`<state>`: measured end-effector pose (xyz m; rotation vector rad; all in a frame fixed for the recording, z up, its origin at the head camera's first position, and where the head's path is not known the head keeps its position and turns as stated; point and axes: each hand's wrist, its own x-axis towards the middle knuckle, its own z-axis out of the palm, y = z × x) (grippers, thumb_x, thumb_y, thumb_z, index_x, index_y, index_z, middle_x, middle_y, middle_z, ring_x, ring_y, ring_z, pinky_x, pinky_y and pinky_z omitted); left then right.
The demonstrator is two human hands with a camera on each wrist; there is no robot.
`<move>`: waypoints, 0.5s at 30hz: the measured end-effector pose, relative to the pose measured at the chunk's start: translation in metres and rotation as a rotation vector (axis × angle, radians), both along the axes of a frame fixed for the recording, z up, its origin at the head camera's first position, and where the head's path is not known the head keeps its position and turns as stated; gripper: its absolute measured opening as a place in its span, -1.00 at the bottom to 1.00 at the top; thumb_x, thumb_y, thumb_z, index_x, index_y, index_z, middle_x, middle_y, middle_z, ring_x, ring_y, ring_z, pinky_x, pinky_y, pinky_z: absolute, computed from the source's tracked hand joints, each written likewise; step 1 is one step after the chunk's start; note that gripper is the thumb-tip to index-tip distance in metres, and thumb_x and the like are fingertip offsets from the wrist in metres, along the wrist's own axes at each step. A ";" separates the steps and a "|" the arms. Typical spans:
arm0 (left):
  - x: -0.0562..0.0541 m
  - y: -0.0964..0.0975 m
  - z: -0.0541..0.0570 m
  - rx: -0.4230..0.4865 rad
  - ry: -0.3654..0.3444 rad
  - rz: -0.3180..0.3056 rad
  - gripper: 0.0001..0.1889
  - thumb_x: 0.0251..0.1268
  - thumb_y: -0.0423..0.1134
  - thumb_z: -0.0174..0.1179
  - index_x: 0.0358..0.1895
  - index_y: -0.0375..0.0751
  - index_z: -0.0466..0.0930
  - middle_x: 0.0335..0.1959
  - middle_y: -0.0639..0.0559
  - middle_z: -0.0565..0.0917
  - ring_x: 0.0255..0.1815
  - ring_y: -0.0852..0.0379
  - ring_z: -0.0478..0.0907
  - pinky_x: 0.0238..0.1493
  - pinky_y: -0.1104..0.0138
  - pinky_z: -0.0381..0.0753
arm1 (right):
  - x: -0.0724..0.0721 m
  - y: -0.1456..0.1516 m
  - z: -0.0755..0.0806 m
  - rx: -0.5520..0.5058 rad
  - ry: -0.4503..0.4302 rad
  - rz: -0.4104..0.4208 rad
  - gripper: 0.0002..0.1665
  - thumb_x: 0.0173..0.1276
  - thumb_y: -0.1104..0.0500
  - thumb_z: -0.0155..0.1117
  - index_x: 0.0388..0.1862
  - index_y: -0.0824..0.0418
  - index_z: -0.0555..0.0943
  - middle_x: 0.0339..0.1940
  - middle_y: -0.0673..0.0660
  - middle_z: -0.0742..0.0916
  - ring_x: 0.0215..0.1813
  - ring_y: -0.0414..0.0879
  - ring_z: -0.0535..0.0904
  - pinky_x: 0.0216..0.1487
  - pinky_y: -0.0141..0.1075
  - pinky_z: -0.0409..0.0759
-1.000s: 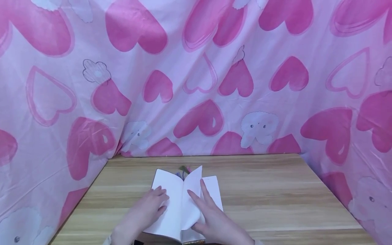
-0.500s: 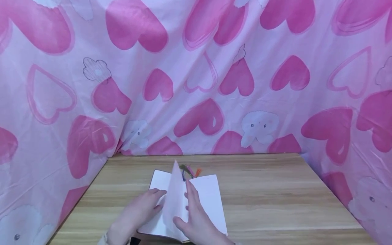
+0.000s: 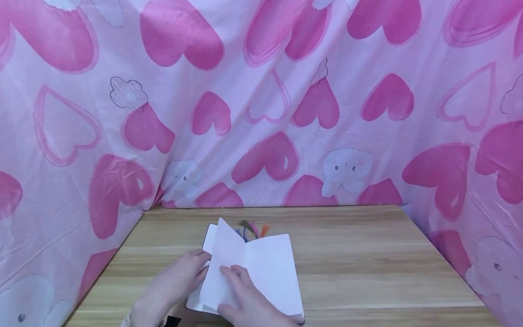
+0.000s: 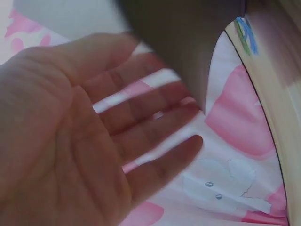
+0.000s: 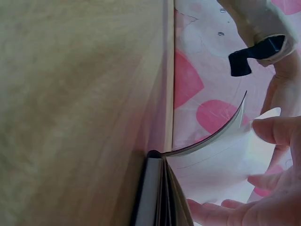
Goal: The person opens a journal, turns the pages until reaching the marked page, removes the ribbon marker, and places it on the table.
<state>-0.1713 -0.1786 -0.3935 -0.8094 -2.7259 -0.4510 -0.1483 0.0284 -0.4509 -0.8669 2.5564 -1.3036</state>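
An open notebook (image 3: 273, 272) with blank white pages lies at the front of the table. One leaf (image 3: 222, 263) stands lifted and leans over the left page. My right hand (image 3: 249, 295) lies against this leaf with its fingers spread, and in the right wrist view its thumb (image 5: 275, 130) is at the paper. At the notebook's left edge is my left hand (image 3: 184, 274), its fingertips partly hidden behind the raised leaf. The left wrist view shows its palm and loosely extended fingers (image 4: 155, 122), with a dark, blurred sheet-like shape overlapping the fingertips.
Coloured tassels (image 3: 255, 229) stick out past the notebook's top edge. The wood-grain table (image 3: 367, 263) reaches back to a pink heart-print cloth (image 3: 265, 104) that hangs on three sides. A black strap piece (image 5: 256, 54) is at my left wrist.
The lifted leaf has swung from the right side over to the left. My right hand has followed it leftward, and my left hand has shifted slightly left.
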 end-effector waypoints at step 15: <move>0.007 0.012 0.003 0.008 0.155 0.072 -0.74 0.12 -0.34 0.38 -0.10 -0.24 0.65 -0.10 -0.13 0.65 -0.08 -0.07 0.64 -0.05 0.08 0.64 | 0.002 0.001 -0.009 0.233 0.156 0.133 -0.21 0.44 -0.26 0.09 0.54 0.00 0.21 0.51 0.31 0.16 0.49 0.21 0.13 0.24 -0.07 0.47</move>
